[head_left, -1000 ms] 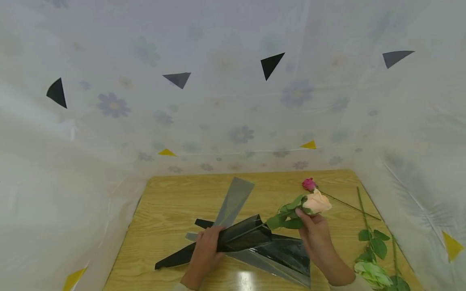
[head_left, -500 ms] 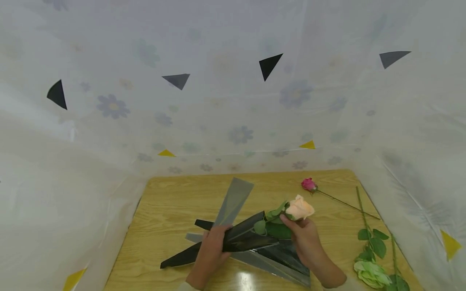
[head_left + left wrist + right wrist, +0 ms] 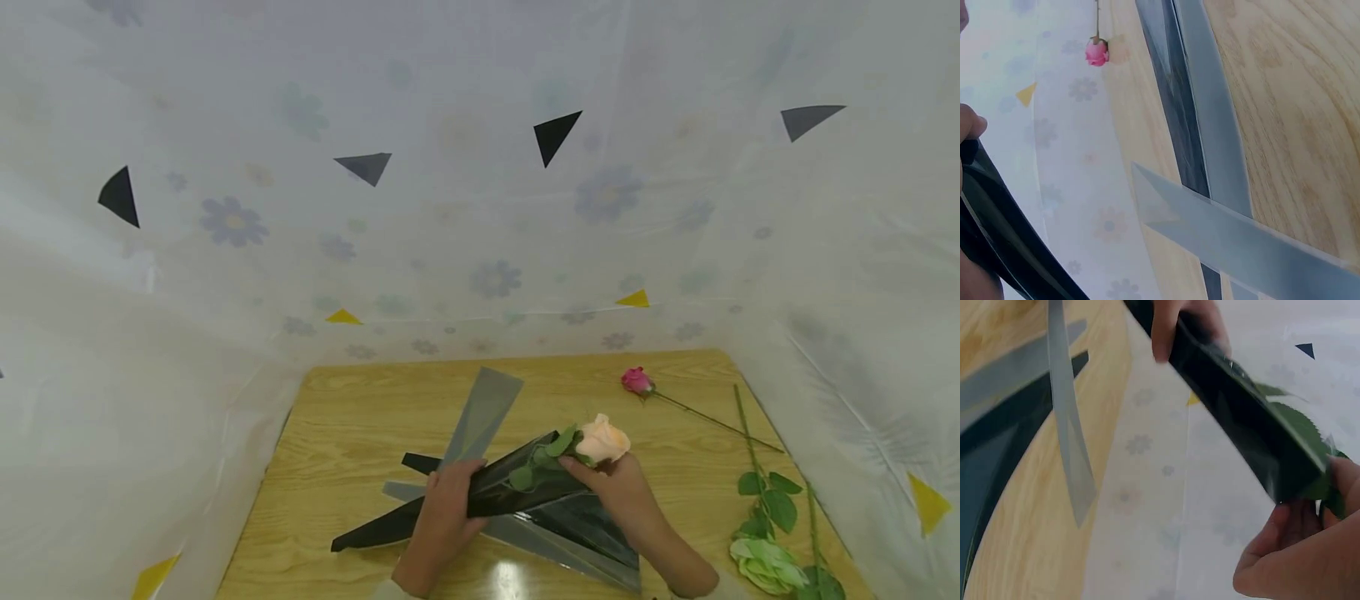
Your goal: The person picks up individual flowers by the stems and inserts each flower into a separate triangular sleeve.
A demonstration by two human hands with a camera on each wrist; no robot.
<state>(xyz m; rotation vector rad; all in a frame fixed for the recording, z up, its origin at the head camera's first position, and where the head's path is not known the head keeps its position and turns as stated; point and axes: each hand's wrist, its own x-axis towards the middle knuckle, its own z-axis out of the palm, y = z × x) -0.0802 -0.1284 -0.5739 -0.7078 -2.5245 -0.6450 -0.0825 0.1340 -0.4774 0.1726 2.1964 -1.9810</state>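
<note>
Left grip [image 3: 444, 507]: glossy black tapered plastic sleeve [image 3: 510, 493] held | right grip [image 3: 622, 492]: peach rose bloom [image 3: 603, 439] pinched underneath | green leaves [image 3: 562, 441] should be tucked gently inside

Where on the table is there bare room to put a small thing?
Bare patches: left, between the edge of the table and the black wrap; back, between the grey sheet and the pink rose. Crowded: the middle, where other sheets overlap, and the front right, around the green flower.
</note>
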